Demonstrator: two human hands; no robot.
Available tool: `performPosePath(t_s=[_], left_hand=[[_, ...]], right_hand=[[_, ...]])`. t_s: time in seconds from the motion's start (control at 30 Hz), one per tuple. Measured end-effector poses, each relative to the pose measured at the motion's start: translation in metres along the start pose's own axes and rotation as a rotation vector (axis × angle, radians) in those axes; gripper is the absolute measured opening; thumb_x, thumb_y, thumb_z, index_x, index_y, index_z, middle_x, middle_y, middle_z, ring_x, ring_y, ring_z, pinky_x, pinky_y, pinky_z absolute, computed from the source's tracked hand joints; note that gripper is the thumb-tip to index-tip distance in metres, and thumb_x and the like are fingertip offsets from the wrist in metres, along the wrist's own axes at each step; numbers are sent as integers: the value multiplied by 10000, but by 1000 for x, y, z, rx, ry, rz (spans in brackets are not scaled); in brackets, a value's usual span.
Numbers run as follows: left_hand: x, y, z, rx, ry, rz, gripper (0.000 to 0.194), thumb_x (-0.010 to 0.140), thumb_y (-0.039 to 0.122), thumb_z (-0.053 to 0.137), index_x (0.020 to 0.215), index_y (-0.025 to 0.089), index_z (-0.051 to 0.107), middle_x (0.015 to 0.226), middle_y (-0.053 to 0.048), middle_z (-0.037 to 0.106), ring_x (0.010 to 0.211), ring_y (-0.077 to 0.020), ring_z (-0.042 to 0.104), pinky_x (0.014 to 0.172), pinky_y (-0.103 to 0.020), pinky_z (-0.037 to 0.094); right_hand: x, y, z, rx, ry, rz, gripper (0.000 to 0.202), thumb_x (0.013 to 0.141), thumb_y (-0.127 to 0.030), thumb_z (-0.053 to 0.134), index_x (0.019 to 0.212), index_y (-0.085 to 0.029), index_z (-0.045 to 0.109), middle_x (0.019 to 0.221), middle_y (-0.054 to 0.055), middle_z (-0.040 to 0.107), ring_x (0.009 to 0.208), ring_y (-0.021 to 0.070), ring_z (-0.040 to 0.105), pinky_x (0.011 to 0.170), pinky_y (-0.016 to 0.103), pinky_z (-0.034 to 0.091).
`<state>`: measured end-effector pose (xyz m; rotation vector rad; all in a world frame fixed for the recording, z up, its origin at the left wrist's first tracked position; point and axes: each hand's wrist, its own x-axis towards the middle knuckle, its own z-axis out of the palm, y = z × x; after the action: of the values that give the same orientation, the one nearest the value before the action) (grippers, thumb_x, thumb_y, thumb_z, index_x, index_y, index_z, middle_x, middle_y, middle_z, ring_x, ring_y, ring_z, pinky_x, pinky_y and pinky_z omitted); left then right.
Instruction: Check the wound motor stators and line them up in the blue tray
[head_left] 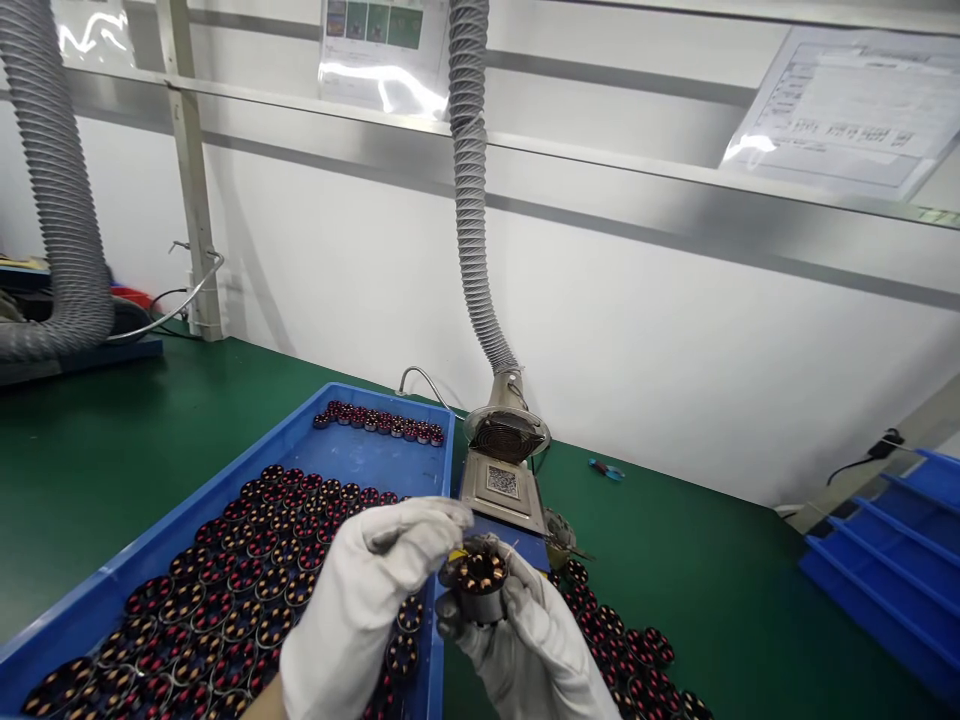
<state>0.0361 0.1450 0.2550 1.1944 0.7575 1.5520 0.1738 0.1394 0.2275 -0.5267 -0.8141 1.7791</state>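
A round dark metal ring part (481,580) with copper windings inside is held upright in my right hand (525,630), its gloved fingers wrapped around the sides. My left hand (375,580), also in a white glove, has its fingers pinched together just above and left of the part; what they hold, if anything, is too small to make out. Below and left of my hands, a blue tray (448,465) bears many similar ring parts with red or copper windings. More such parts (637,650) lie on the green table right of my right hand.
Behind my hands stands a metal fixture (502,482) under a fume hose (471,180). Small pliers (606,469) lie on the green table (690,540). Stacked blue trays (885,560) stand at the right. Another hose (56,180) hangs at the left.
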Motion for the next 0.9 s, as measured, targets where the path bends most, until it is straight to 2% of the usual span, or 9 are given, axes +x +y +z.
performPosePath(t_s=[0.17, 0.3, 0.4, 0.5, 0.57, 0.67, 0.8, 0.87, 0.9], left_hand=[[-2, 3, 0, 149, -202, 43, 159, 588, 127, 640, 676, 222, 733, 852, -37, 713, 819, -189, 652, 729, -196, 524], [-2, 2, -1, 70, -85, 204, 172, 608, 114, 604, 639, 233, 724, 766, -16, 712, 810, -170, 643, 750, -176, 512], [-3, 6, -5, 145, 19, 137, 151, 631, 132, 619, 693, 227, 719, 862, -20, 712, 846, -190, 649, 731, -204, 530], [-2, 6, -5, 259, -157, 51, 244, 605, 127, 656, 816, 232, 720, 983, -31, 693, 894, -211, 646, 765, -245, 539], [-1, 3, -5, 270, -235, 177, 219, 622, 135, 631, 786, 243, 727, 919, -24, 709, 872, -206, 646, 796, -265, 529], [0, 0, -5, 295, -146, 372, 165, 653, 147, 596, 680, 246, 724, 760, -17, 716, 797, -204, 642, 798, -283, 516], [-1, 3, -10, 325, 21, 227, 143, 723, 185, 588, 678, 239, 713, 872, -28, 706, 862, -205, 634, 788, -271, 515], [-3, 5, -11, 389, -24, 163, 157, 693, 219, 647, 830, 251, 717, 1048, -38, 669, 984, -233, 602, 885, -319, 486], [-3, 4, -11, 433, -97, 159, 277, 649, 214, 693, 921, 266, 702, 1116, -39, 643, 1038, -247, 577, 933, -349, 459]], right_hand=[[8, 0, -11, -38, -78, 5, 313, 608, -256, 807, 904, -214, 712, 716, 33, 686, 598, 141, 631, 644, 313, 548], [7, 4, -4, 37, 0, -38, 299, 597, -286, 812, 875, -232, 713, 837, 42, 702, 630, 137, 635, 673, 322, 541], [3, 4, 3, 37, 22, -4, 308, 577, -283, 822, 855, -210, 713, 763, 48, 700, 628, 164, 645, 680, 360, 543], [3, 3, 6, 33, 28, -25, 298, 582, -249, 819, 858, -212, 712, 726, 28, 689, 598, 149, 632, 674, 342, 546], [4, 3, 8, 35, 36, -52, 273, 590, -244, 813, 843, -217, 714, 758, 27, 693, 623, 152, 634, 680, 333, 547], [1, 0, 10, 42, 40, -59, 259, 594, -265, 808, 831, -214, 718, 828, 46, 710, 685, 179, 653, 688, 342, 551], [-7, -5, 9, 127, -17, 37, 334, 614, -282, 802, 928, -209, 714, 857, 62, 737, 703, 159, 677, 673, 270, 544], [-9, -6, 7, 170, -31, 55, 312, 649, -319, 779, 938, -220, 712, 889, 53, 741, 748, 151, 682, 710, 260, 536], [-9, -5, 5, 172, -26, 44, 290, 661, -339, 767, 923, -227, 713, 905, 46, 740, 781, 156, 680, 740, 273, 532]])
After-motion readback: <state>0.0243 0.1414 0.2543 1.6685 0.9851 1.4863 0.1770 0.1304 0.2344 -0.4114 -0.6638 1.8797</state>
